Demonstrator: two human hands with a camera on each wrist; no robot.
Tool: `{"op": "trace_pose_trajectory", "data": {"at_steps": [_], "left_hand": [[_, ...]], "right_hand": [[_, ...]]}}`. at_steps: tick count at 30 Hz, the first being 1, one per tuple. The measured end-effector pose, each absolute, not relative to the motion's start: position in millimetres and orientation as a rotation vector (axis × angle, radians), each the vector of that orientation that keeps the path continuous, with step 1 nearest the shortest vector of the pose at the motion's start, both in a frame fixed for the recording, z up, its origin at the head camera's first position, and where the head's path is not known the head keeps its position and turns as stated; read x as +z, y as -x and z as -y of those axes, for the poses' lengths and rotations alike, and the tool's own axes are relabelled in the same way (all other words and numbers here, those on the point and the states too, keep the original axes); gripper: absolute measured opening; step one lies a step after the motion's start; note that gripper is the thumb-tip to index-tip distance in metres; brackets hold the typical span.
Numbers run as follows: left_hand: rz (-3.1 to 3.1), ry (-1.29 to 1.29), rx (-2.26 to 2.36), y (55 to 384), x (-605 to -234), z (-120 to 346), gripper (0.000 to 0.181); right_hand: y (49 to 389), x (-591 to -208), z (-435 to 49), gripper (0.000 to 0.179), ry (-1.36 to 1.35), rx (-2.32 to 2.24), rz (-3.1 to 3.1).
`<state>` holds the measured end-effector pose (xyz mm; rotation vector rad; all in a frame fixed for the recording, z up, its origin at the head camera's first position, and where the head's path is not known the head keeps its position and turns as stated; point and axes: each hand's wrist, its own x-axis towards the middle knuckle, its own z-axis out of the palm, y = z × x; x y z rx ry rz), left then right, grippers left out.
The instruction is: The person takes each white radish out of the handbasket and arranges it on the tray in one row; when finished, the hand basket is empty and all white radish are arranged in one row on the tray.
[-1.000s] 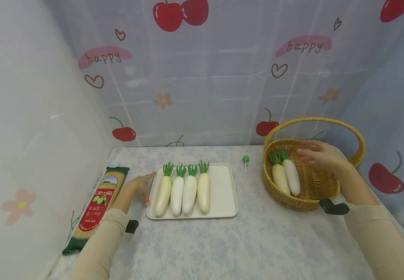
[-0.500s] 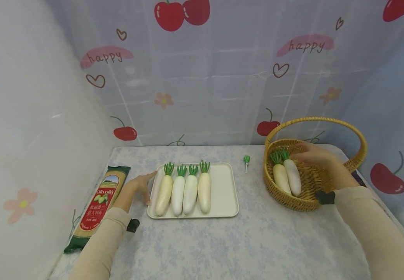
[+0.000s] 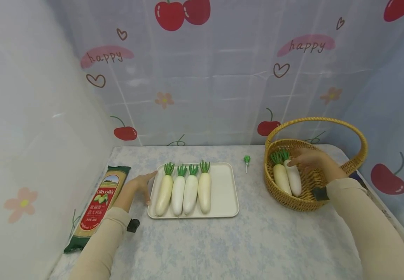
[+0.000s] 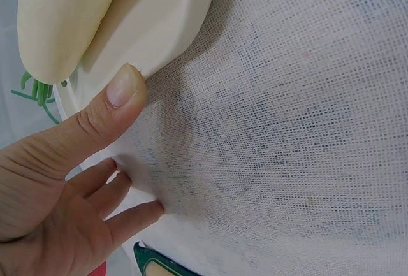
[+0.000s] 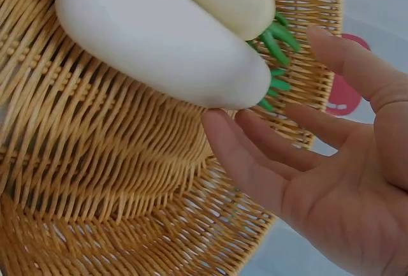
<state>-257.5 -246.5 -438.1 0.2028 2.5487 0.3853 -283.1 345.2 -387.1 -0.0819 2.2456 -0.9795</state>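
My right hand (image 3: 309, 158) is inside the wicker basket (image 3: 298, 206), beside the leafy end of a white radish (image 3: 294, 181). In the right wrist view its fingers are spread, and a fingertip (image 5: 220, 126) meets or nearly meets that white radish (image 5: 166, 40). A cream radish (image 3: 281, 179) lies alongside it in the basket. My left hand (image 3: 140, 185) rests by the left edge of a white tray (image 3: 222, 190), its thumb (image 4: 105, 113) at the rim and the other fingers on the cloth. Several radishes (image 3: 190, 192) lie side by side on the tray, green tops to the back.
A pack of spaghetti (image 3: 98, 202) lies left of my left forearm. A green lollipop (image 3: 246, 159) sits between tray and basket. The basket's tall handle (image 3: 315, 119) arches over my right hand. Printed curtains (image 3: 202, 89) surround the table at the back and sides.
My right hand has moved left and lower into the basket, toward the white radish's leafy end. My left hand has stayed at the tray, and the radishes lie as before.
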Motion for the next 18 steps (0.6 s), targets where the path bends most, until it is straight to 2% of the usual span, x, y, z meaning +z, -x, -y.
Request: {"op": "trace_pose_trajectory", "data": {"at_steps": [8, 18], "left_hand": [[-2.545, -0.186, 0.381, 257, -439, 246, 0.121], [-2.55, -0.184, 0.379, 259, -443, 246, 0.122]], "right_hand": [[286, -403, -347, 0.097, -0.046, -1.143, -2.053], [289, -411, -345, 0.097, -0.144, -1.153, -2.021]]}}
